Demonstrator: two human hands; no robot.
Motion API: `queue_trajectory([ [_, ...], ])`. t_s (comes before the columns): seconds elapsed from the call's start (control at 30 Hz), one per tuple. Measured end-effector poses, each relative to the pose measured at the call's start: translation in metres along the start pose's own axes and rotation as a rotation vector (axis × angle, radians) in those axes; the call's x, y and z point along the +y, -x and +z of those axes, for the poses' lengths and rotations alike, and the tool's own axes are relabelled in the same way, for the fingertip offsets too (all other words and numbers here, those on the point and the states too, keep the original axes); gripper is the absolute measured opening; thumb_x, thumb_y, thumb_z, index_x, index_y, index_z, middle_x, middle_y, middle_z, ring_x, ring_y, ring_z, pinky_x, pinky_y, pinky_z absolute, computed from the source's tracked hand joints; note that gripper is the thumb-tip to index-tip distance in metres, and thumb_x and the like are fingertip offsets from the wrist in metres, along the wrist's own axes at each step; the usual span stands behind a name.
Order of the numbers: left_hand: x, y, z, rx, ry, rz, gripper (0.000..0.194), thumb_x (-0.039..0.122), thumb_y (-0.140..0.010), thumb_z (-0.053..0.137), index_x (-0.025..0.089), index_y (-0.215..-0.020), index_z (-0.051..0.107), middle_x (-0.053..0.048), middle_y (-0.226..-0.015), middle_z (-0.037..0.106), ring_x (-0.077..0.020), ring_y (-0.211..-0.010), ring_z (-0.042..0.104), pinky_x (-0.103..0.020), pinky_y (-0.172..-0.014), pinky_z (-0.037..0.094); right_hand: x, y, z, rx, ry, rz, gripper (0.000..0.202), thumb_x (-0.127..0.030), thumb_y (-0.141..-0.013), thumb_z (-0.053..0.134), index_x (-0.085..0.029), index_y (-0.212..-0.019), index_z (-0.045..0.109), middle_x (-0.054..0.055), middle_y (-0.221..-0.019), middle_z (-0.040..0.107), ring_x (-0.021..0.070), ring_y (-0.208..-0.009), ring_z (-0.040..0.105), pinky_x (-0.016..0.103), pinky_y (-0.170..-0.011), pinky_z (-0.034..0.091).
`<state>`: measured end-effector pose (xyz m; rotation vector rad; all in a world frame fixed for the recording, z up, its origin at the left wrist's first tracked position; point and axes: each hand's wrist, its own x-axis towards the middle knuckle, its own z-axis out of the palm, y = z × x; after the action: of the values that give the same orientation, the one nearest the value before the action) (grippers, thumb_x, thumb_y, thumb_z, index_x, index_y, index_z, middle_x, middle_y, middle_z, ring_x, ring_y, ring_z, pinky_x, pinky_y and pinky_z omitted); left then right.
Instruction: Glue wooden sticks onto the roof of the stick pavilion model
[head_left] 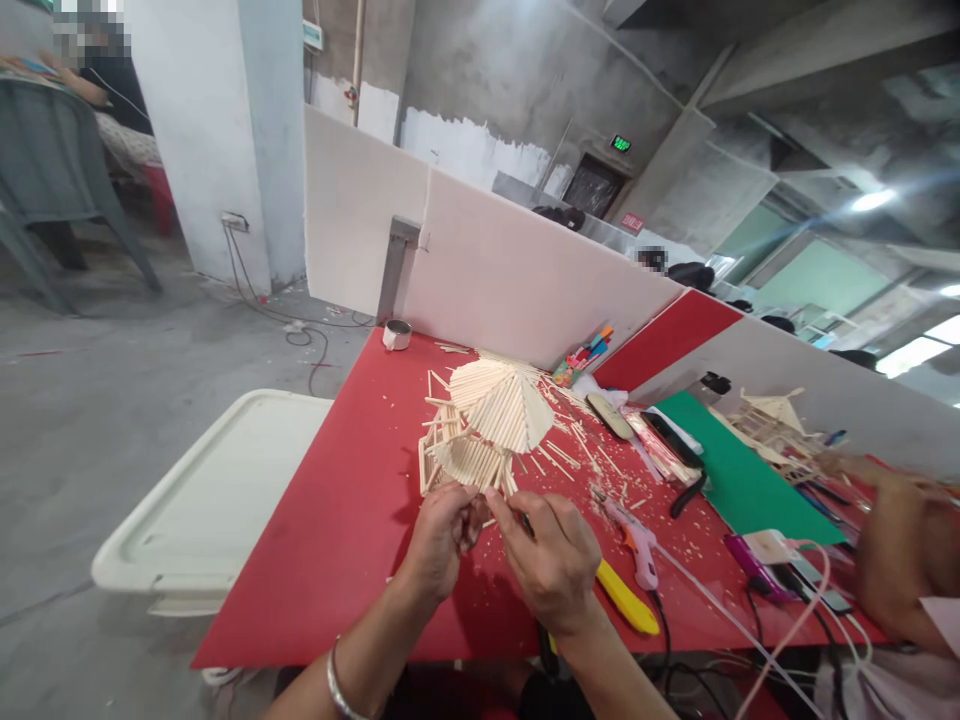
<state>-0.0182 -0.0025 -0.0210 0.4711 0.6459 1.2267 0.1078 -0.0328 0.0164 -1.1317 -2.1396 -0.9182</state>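
Note:
In the head view, a model built of thin pale wooden sticks stands on the red table, with a fan-shaped, roof-like top and a smaller slanted piece below it. My left hand is closed in a pinch at the model's near edge. My right hand is closed too, its thumb and forefinger meeting close to the left fingertips. Whatever lies between the fingertips is too small to make out. Beside my right hand lie a yellow-handled tool and a pink glue gun.
Loose sticks and shavings litter the red table. A tape roll sits at the far left corner. Pens, a phone and a green mat lie right. A co-worker's arm is beyond. A white lidded bin stands left.

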Motion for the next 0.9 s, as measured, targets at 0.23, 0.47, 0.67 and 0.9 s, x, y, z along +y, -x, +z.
queue_trajectory([
  [0.23, -0.0017, -0.0004, -0.0013, -0.006, -0.01, 0.0, 0.028, 0.033, -0.07, 0.064, 0.018, -0.051, 0.05, 0.004, -0.042, 0.044, -0.0073, -0.039, 0.034, -0.022, -0.04, 0.022, -0.0017, 0.0048, 0.0039, 0.046, 0.02, 0.07, 0.032, -0.019, -0.082, 0.065, -0.029, -0.112, 0.066, 0.004, -0.091, 0.066, 0.0193, -0.094, 0.05, 0.032, -0.081, 0.04],
  [0.47, -0.0015, 0.0002, -0.0002, -0.021, -0.004, 0.003, 0.026, 0.033, -0.069, 0.062, 0.018, -0.051, 0.051, 0.003, -0.043, 0.045, -0.008, -0.039, 0.036, -0.023, -0.041, 0.024, -0.0019, 0.0057, 0.0083, 0.062, -0.045, 0.133, 0.031, -0.016, -0.08, 0.066, -0.03, -0.108, 0.067, 0.004, -0.091, 0.063, 0.0194, -0.093, 0.05, 0.033, -0.083, 0.041],
  [0.67, -0.0003, 0.0022, 0.0019, 0.012, 0.003, -0.007, 0.024, 0.031, -0.067, 0.063, 0.018, -0.052, 0.051, 0.003, -0.044, 0.047, -0.0076, -0.039, 0.037, -0.023, -0.041, 0.025, -0.0027, -0.0004, 0.0078, 0.088, -0.121, 0.172, 0.028, -0.012, -0.079, 0.067, -0.029, -0.101, 0.069, 0.005, -0.091, 0.061, 0.0201, -0.092, 0.049, 0.034, -0.083, 0.043],
  [0.9, -0.0016, 0.0025, 0.0014, 0.032, 0.022, -0.015, 0.021, 0.03, -0.068, 0.063, 0.018, -0.054, 0.053, 0.003, -0.047, 0.05, -0.0071, -0.039, 0.038, -0.022, -0.041, 0.026, -0.003, -0.0003, 0.01, 0.069, -0.122, 0.166, 0.026, -0.012, -0.08, 0.066, -0.029, -0.099, 0.069, 0.005, -0.092, 0.06, 0.0195, -0.093, 0.049, 0.035, -0.083, 0.042],
])
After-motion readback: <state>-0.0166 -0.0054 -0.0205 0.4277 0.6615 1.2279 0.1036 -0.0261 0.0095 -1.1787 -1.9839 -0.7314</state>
